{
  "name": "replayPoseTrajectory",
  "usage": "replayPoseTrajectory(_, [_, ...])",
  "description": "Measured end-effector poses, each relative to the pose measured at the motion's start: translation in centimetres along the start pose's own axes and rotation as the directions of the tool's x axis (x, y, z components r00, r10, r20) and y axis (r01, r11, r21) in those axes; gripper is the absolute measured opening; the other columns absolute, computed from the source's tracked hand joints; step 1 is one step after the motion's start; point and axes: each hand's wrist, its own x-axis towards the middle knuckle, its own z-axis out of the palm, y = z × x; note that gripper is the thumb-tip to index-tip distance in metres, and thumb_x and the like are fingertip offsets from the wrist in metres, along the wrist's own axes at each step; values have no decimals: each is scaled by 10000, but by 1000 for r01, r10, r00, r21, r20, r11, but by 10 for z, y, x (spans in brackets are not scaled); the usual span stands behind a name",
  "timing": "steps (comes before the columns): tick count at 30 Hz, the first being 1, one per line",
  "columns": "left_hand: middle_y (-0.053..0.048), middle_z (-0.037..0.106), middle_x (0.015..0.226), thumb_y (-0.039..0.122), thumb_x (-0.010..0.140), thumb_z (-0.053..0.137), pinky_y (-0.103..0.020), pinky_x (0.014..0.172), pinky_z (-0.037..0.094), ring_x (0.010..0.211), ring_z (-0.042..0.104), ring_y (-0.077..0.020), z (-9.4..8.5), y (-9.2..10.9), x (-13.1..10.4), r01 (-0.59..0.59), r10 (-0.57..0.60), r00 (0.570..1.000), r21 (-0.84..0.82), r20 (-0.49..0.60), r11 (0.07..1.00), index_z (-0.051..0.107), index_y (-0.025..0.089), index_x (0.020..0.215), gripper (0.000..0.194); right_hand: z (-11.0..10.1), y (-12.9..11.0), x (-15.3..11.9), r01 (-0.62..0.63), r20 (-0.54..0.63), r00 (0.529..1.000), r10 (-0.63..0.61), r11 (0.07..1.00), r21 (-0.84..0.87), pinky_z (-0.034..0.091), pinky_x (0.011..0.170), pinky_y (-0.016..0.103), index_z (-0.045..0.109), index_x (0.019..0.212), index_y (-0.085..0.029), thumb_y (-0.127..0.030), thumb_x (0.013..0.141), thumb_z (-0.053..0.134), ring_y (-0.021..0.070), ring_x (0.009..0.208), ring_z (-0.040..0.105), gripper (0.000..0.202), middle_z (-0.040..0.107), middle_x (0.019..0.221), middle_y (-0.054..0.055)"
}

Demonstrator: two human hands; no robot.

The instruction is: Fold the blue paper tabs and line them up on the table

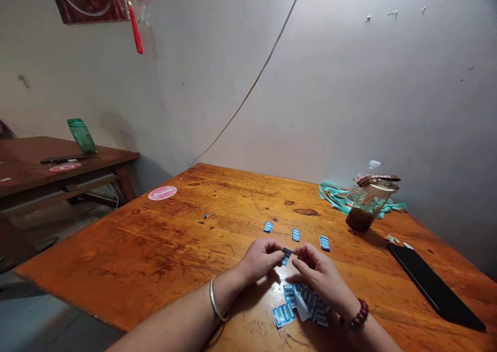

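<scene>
Between my hands is a small blue-and-white printed piece [286,259] with a dark upper part, possibly a label. My left hand [261,261] pinches it by its left side. Curled in from the other side, my right hand [319,269] has its fingertips at the right edge of the same piece. Under my right hand lies a loose pile of similar blue-and-white pieces [284,314], partly hidden by the hand; one shows a plain white face. Beyond my hands, three small pieces lie apart in a row: a left one [268,227], a middle one [296,234] and a right one [324,243].
On the wooden table [217,248], a tumbler of dark liquid [363,212], a clear plastic bottle [355,189] and a turquoise strap [334,196] stand or lie back right. A black phone [435,287] lies at right. A round pink sticker [163,192] is far left, a tiny blue scrap [205,216] nearer.
</scene>
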Motion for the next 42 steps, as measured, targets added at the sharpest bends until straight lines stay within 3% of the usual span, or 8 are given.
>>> replayPoseTrajectory(2, [9,539,586,319,679,571,-190,488,367,528,488,-87,-4,1,3,17,-20,999,-82,-43,997,579,118,687,201,-7,-5,-5,30,99,995,-10,979,-202,424,554,217,535,850,-205,-298,713,556,96,595,436,166,462,660,-49])
replayPoseTrajectory(5, [7,536,592,310,677,582,-196,509,382,530,489,-83,-7,1,5,8,-19,997,-140,-75,990,560,119,686,193,-12,-8,-12,132,260,966,-1,863,-487,377,613,220,564,847,-226,-167,597,626,111,681,462,264,515,784,-31])
replayPoseTrajectory(9, [1,543,591,310,677,585,-201,509,386,532,499,-87,-5,0,4,10,-17,998,-134,-53,991,559,119,689,194,-5,-3,-11,141,254,967,30,764,-630,339,614,222,572,812,-230,-147,568,615,122,697,467,261,527,780,-26])
replayPoseTrajectory(15, [-3,547,594,307,648,612,-192,469,379,510,509,-86,-2,1,4,75,-82,996,-193,-27,978,551,112,700,211,-1,9,-3,113,178,984,-9,803,-585,341,591,204,548,717,-196,-110,632,496,120,682,485,132,556,730,-15])
replayPoseTrajectory(20, [-7,550,592,321,659,604,-191,483,385,525,508,-87,-2,-4,4,40,-47,998,-188,-32,981,560,115,699,215,0,9,-1,73,105,994,-25,872,-484,358,562,197,525,659,-182,-133,707,431,113,626,504,116,574,658,-13])
replayPoseTrajectory(28, [4,551,575,319,635,614,-183,463,360,497,484,-77,4,5,-3,98,-103,994,-162,-22,982,558,119,671,211,3,-5,-1,115,11,993,-117,957,-268,357,530,207,538,655,-176,-344,803,429,120,586,462,249,524,614,-17])
replayPoseTrajectory(37, [31,516,573,268,630,564,-207,409,382,415,493,-89,6,0,-4,172,-165,985,-180,55,969,533,139,696,148,8,-3,-1,85,-34,994,-102,941,-329,306,485,189,439,553,-180,-359,751,511,97,536,395,277,440,540,-48])
replayPoseTrajectory(42, [12,546,576,250,626,582,-196,488,375,520,499,-91,6,3,-6,89,-85,995,-59,57,994,583,119,658,135,7,2,1,9,-75,996,-45,906,-422,281,466,190,421,542,-181,-389,744,504,93,515,382,302,413,510,-57])
